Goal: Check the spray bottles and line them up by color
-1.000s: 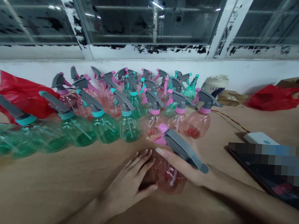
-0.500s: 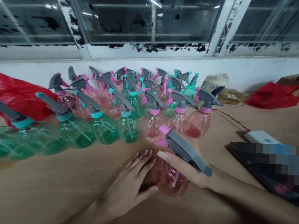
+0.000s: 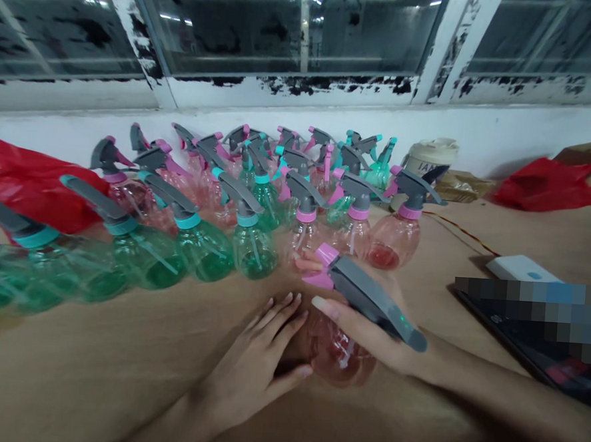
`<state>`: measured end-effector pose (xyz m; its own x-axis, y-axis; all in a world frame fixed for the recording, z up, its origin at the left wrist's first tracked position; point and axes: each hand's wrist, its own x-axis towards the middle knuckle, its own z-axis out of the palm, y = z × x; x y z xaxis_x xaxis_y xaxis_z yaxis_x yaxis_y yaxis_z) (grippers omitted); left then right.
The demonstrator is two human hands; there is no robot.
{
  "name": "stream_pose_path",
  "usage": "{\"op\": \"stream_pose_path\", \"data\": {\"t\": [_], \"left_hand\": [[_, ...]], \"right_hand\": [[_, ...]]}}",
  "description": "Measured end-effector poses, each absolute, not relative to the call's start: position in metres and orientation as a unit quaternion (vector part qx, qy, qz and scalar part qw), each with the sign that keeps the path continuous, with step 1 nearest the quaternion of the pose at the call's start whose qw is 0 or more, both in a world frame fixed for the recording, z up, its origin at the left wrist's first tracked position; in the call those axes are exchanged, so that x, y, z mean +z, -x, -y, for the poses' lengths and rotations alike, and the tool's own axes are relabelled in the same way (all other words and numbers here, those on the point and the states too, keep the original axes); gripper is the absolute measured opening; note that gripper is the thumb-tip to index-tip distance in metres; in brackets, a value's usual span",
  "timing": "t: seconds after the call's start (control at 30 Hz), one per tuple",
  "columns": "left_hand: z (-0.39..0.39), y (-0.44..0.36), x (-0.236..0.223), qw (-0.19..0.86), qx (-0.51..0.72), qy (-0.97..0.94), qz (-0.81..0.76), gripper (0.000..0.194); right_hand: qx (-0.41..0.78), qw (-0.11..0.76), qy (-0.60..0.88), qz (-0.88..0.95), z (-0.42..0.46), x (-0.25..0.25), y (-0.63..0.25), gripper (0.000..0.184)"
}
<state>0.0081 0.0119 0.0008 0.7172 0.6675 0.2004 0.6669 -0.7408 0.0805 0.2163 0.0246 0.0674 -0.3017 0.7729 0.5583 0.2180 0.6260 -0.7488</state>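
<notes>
A pink spray bottle [image 3: 341, 370] with a grey and pink trigger head [image 3: 366, 292] stands upright on the wooden table in front of me. My right hand [image 3: 378, 343] is wrapped round its neck just under the head, with the thumb across the near side and the other fingertips showing beyond the pink nozzle. Some pink liquid and a dip tube show through the clear body. To the left of the bottle my left hand [image 3: 251, 372] rests on the table, fingers stretched out and holding nothing. Its thumb tip is close to the bottle's side; I cannot tell whether they touch.
Several green spray bottles [image 3: 206, 252] and pink spray bottles [image 3: 394, 244] crowd beyond my hands. Red plastic bags [image 3: 552, 187] lie on both sides. A white tub [image 3: 432, 153] stands near the wall; a phone-like dark device [image 3: 508, 341] and a small white box [image 3: 520, 271] lie at right.
The fingertips of my right hand beyond the nozzle have lifted slightly and show more clearly. The view has shifted a little; my left hand and the held bottle stay nearly in place.
</notes>
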Motion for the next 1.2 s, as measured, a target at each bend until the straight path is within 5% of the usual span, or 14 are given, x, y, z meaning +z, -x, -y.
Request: {"op": "stream_pose_path", "data": {"t": [0.9,1.2], "left_hand": [[-0.0117,-0.0097,0.0048,0.011,0.085,-0.927,-0.366,0.06],[-0.0123,-0.008,0.0024,0.016,0.109,-0.925,-0.364,0.059]], "right_hand": [[0.319,0.48,0.33,0.748,-0.0249,0.0735,-0.2178,0.009],[0.306,0.494,0.32,0.748,-0.0245,0.0668,-0.2199,0.046]]}}
